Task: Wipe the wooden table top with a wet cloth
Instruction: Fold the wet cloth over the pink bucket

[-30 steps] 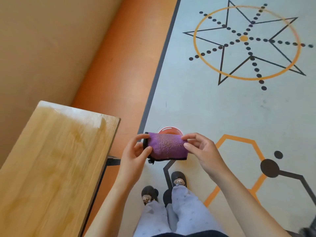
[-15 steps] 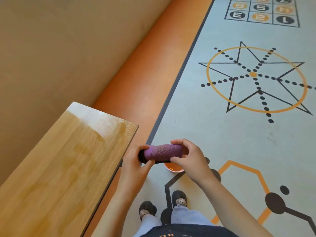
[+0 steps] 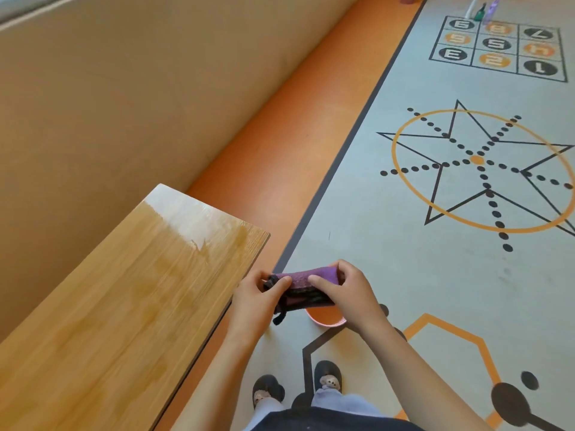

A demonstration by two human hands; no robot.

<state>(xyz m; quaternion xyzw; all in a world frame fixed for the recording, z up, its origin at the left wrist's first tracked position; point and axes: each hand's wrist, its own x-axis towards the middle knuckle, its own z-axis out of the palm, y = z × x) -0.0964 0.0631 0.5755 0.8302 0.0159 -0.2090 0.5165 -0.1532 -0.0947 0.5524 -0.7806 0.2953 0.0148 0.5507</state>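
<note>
Hands grip a folded purple cloth [image 3: 306, 286]: left hand [image 3: 255, 301] pinches its left end, right hand [image 3: 345, 290] its right; tabletop [image 3: 124, 290] lies left.

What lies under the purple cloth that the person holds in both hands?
A pink bowl stands on the floor below the cloth. Only its near rim and orange inside show; the cloth and the right hand cover the rest, so any water cannot be seen.

Purple cloth [image 3: 306, 279], honey-brown wooden table top [image 3: 124, 290], orange bowl [image 3: 325, 317], grey patterned floor [image 3: 389, 244]
</note>
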